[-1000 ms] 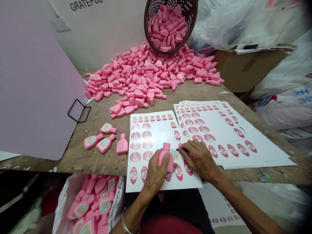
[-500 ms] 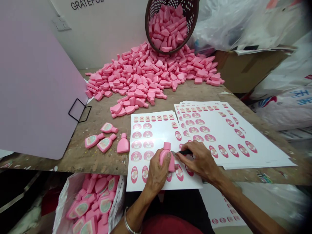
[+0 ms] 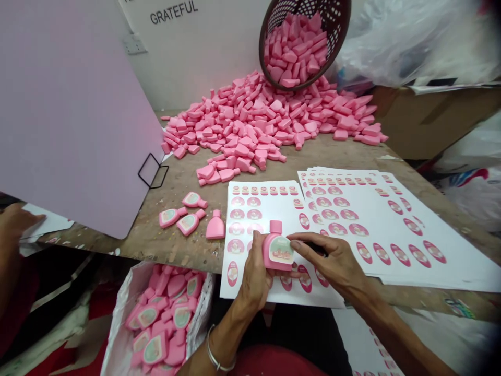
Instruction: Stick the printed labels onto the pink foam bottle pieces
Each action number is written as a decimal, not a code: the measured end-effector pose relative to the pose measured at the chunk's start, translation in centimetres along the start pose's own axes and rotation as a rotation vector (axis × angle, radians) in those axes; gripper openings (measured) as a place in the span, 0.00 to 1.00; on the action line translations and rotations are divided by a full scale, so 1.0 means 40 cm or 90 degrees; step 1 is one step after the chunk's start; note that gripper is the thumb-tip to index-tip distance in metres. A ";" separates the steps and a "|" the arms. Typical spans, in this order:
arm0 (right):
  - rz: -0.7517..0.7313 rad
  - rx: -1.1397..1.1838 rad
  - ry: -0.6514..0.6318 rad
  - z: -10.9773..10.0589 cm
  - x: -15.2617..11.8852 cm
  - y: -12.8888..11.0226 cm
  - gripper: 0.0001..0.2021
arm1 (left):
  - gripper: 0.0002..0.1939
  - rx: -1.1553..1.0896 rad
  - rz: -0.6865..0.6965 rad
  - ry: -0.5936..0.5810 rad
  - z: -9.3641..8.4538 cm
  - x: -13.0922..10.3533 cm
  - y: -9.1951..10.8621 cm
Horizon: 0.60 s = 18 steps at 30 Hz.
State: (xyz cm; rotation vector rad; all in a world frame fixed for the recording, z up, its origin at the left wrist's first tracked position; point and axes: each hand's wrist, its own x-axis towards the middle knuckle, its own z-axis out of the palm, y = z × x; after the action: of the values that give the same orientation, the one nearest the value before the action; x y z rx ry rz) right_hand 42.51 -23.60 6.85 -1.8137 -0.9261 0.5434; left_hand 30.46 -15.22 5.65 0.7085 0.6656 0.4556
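Note:
My left hand (image 3: 256,277) holds a pink bottle (image 3: 275,227) upright over a sticker sheet (image 3: 274,209), its cap pointing away from me. A pale green label (image 3: 282,249) shows on the bottle's front. The fingertips of my right hand (image 3: 329,256) touch the label's upper right edge, and a dark, thin tool (image 3: 319,247) is held in the same hand. Left of the sheet lie three labelled bottles (image 3: 188,223) and a plain pink bottle (image 3: 215,226).
A large heap of pink bottles (image 3: 242,120) lies at the back under a tipped brown basket (image 3: 340,31). More sticker sheets (image 3: 391,224) are at right. A lilac panel (image 3: 78,115) stands at left, near another person's hand (image 3: 15,224). Below is a white sack (image 3: 121,313) of labelled bottles.
The held bottle now shows a label on its front, where plain pink showed before. My right fingers have moved onto it. The view has shifted left, and another person's hand has appeared at the left edge.

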 end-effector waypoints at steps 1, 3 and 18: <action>0.001 0.005 0.000 0.005 0.000 -0.002 0.16 | 0.28 -0.003 0.005 -0.005 -0.002 -0.002 0.003; 0.000 0.010 0.002 0.011 0.001 -0.005 0.16 | 0.29 -0.008 0.012 -0.009 -0.006 -0.004 0.007; -0.016 -0.025 0.018 0.025 0.006 -0.006 0.13 | 0.29 -0.009 0.012 -0.030 -0.018 0.002 0.013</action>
State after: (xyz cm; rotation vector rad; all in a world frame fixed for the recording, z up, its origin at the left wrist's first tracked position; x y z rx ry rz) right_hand 41.87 -22.79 6.66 -1.8375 -0.9450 0.4855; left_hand 29.94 -14.48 5.57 0.7111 0.6111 0.4593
